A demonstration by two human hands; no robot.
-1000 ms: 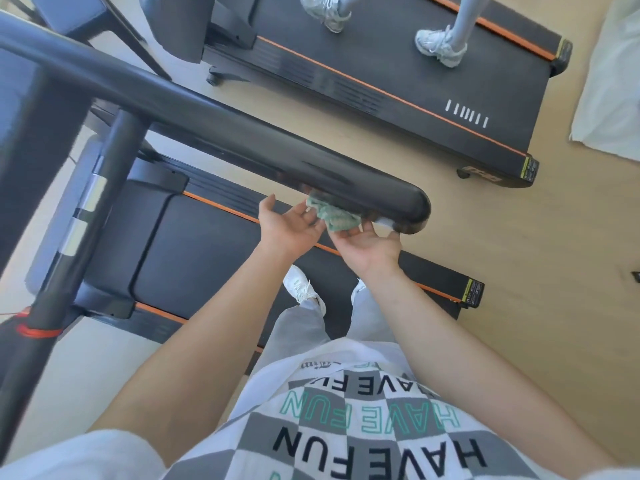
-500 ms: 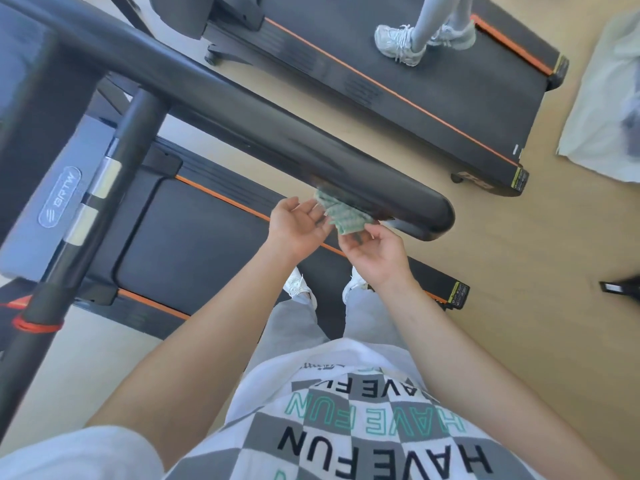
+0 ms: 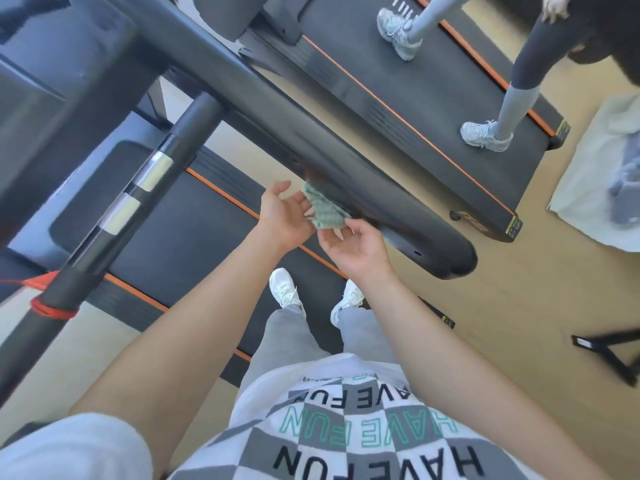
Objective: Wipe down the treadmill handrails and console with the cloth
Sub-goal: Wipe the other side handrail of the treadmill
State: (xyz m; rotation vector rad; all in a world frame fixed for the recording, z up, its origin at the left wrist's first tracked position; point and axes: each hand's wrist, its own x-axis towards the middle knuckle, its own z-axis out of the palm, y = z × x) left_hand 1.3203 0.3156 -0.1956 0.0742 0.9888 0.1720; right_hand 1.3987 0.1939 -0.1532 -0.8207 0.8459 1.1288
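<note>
- Upright post (image 3: pixel 138 188), far left: black, two silver bands, a red band (image 3: pixel 52 308) lower down. It slants across the left edge of the treadmill deck.
- Running belt (image 3: pixel 180 237): black with orange side lines. The person's white shoes stand at its rear end, with bare belt ahead of them.
- Left hand (image 3: pixel 284 216): released, palm up, straight fingers touching the left edge of the cloth.
- Cloth (image 3: pixel 323 209): green, bunched, pressed against the underside of the handrail, between the two hands.
- Shirt (image 3: pixel 346 434): checked grey and white, "HAVE FUN" repeated in black and green.
- Right hand (image 3: pixel 356 247): just beside the left, thumb and curled fingertips pinching the cloth's lower corner.
- Handrail (image 3: pixel 398 202): thick, black, running diagonally from upper left. Its rounded end hangs free past the right hand, over bare wood floor (image 3: pixel 519 323).
- Second treadmill (image 3: pixel 433 98): lies parallel beyond the rail, another person's legs on it. The yellow sticker (image 3: pixel 512 225) at its rear corner is too small to read.
- White sheet (image 3: pixel 595 188) on the floor, far right; black stand (image 3: pixel 609 351) below it.
</note>
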